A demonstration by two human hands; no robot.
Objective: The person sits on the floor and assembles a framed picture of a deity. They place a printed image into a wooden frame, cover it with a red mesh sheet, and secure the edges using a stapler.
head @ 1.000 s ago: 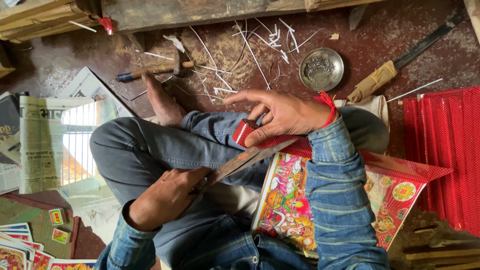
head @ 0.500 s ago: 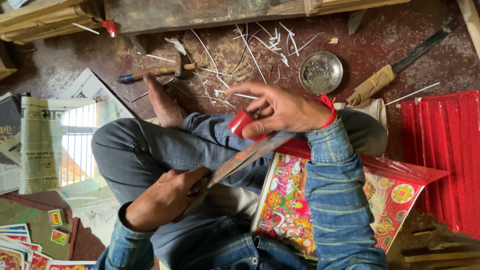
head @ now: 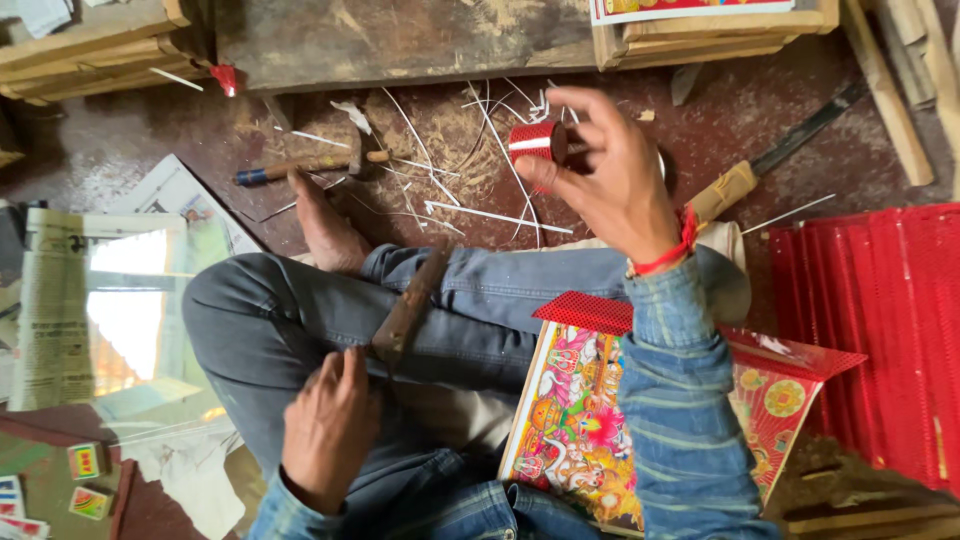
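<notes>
A: We log the right hand [head: 610, 185] raised above the floor, fingers pinched round a small red roll with a white stripe [head: 537, 141]. The roll sits at the fingertips, far of the bent knee and over the scatter of pale splints [head: 470, 212].

B: We agree. A red thread band [head: 672, 252] circles that wrist, above a blue denim sleeve [head: 680, 400].

A: We note the left hand [head: 325, 425] near us, on the thigh, fingers closed about the end of a long dark blade [head: 408, 305]. The blade lies flat across the jeans, slanting far and right toward the knee.

B: Whether the grip is tight, we cannot tell; the fingers wrap it.

A: On the lap, right of the blade, we see a bright printed sheet with a red perforated edge [head: 575, 410], partly under the right forearm.

B: Surroundings: a stack of red perforated sheets [head: 880, 330] at right, a wooden-handled knife [head: 745, 180] on the floor just beyond the right wrist, a blue-handled tool [head: 300, 168] far of the bare foot [head: 325, 230], and a newspaper [head: 100, 300] at left.
</notes>
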